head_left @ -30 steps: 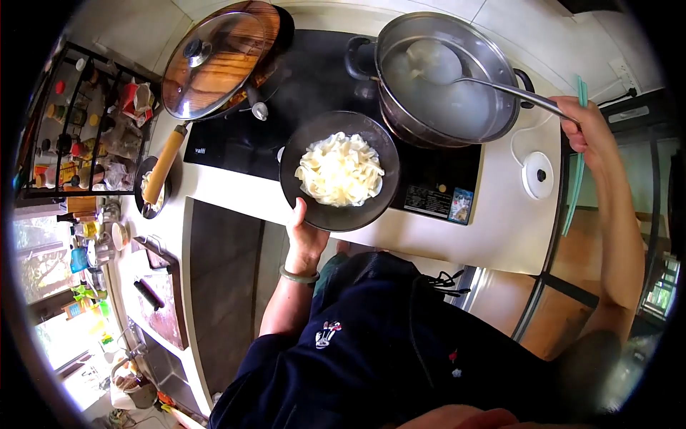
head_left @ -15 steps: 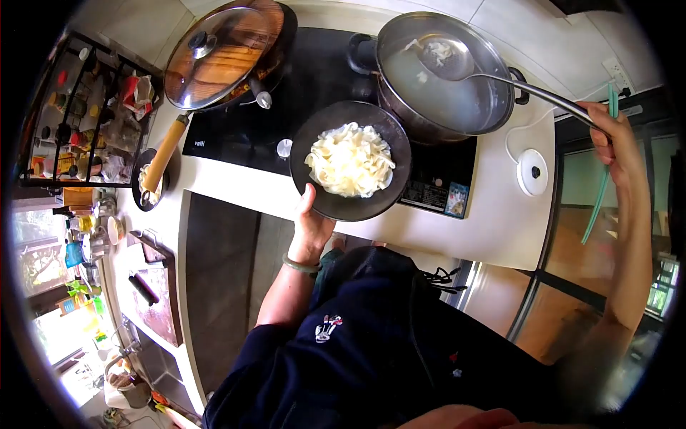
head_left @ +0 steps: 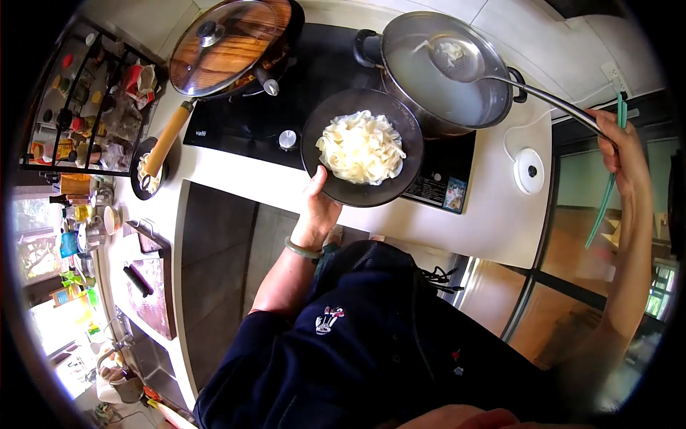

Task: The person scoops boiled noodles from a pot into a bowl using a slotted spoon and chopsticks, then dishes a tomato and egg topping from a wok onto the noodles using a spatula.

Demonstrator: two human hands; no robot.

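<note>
My left hand [head_left: 318,214] grips the near rim of a dark bowl [head_left: 321,175], thumb up on its edge. Wide white noodles [head_left: 361,148] are heaped in the bowl, which is held in front of a steel pot [head_left: 400,93] of cloudy liquid. At the right, my right hand [head_left: 620,146] is closed around the long handle of a skimmer [head_left: 457,70]; a pair of green chopsticks [head_left: 606,204] is held in the same hand. The skimmer's head is over the pot with a few pale noodle pieces in it.
A wok [head_left: 282,61] with a glass lid [head_left: 232,68] on it stands at the left of the black cooktop [head_left: 236,129]. Near its wooden handle [head_left: 168,139] are a small dark dish [head_left: 137,171] and a spice rack [head_left: 107,107]. A white round lidded item [head_left: 529,171] lies at right.
The bowl in my left hand has moved slightly right and toward the pot. The skimmer head has shifted a little right over the pot. Both hands keep their holds.
</note>
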